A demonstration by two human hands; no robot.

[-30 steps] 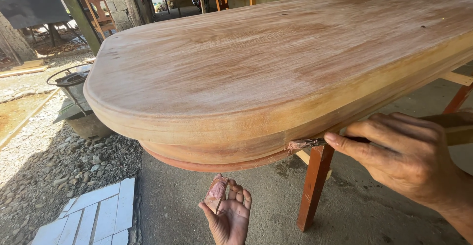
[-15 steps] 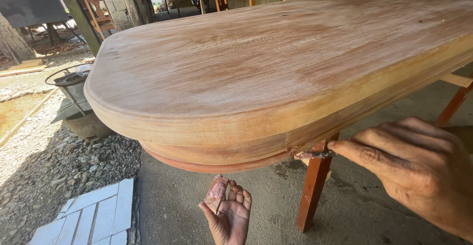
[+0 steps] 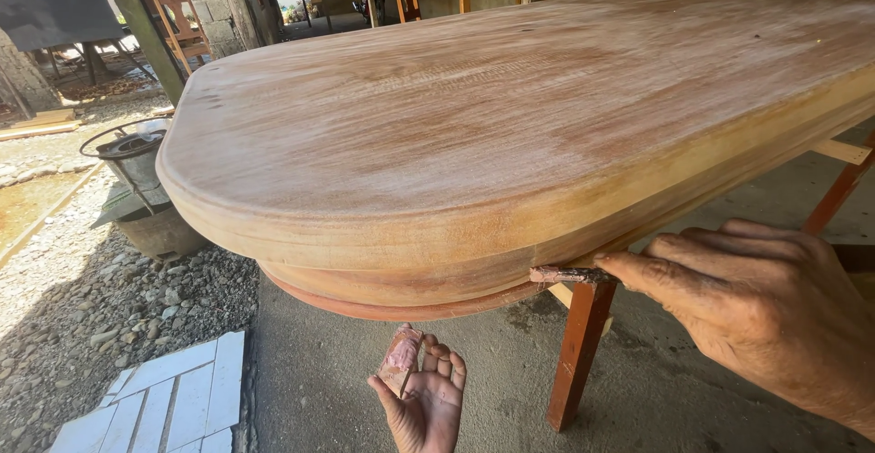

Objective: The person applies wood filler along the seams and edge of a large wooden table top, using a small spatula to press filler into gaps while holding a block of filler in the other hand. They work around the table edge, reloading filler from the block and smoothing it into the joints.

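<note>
Open-air workshop, sanded tabletop [image 3: 510, 116]. Right hand [image 3: 756, 312] pinching putty knife [image 3: 570, 275] at edge seam; left hand [image 3: 424, 403] cupping filler [image 3: 401, 362]. Filling underway; more pressing likely needed.

The worktop [image 3: 510, 125] is seen as bare, matt sanded wood, dusted pale across its face, with a smooth moulded edge. Reddish filler paste is smeared on the small blade [image 3: 570, 275] and wooden scrap [image 3: 401, 362].

Tabletop [image 3: 510, 134] ahead, bucket [image 3: 137, 166] left beside it, tiles [image 3: 173, 398] on ground below left, table leg [image 3: 576, 353] underneath.
</note>
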